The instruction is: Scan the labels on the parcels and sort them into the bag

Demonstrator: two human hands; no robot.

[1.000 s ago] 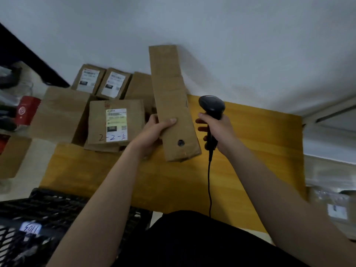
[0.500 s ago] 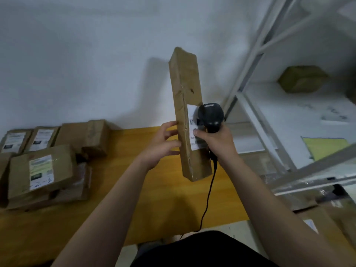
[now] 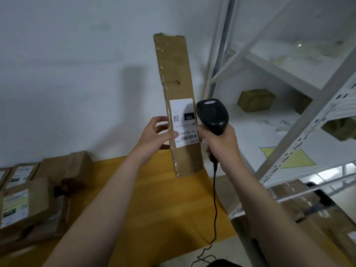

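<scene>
A long, narrow cardboard parcel point(image 3: 176, 74) stands upright in the air above the yellow table point(image 3: 154, 199). My left hand point(image 3: 156, 134) grips its left edge, with the thumb lying across the white shipping label point(image 3: 184, 122). That label faces me and shows a QR code and a barcode. My right hand point(image 3: 219, 140) grips the handle of a black corded barcode scanner point(image 3: 212, 114), held just right of the label. No bag is in view.
Several labelled cardboard parcels point(image 3: 25, 205) lie stacked on the table's left end. White metal shelving point(image 3: 289, 132) stands at the right and holds a small box point(image 3: 255, 100). Taped cartons point(image 3: 317, 218) sit low at the right. The scanner cable point(image 3: 214, 199) hangs down past the table edge.
My view has swung right, from the parcel pile to the shelving. The long parcel was turned from its plain side until the label faces me, and the scanner now sits beside that label.
</scene>
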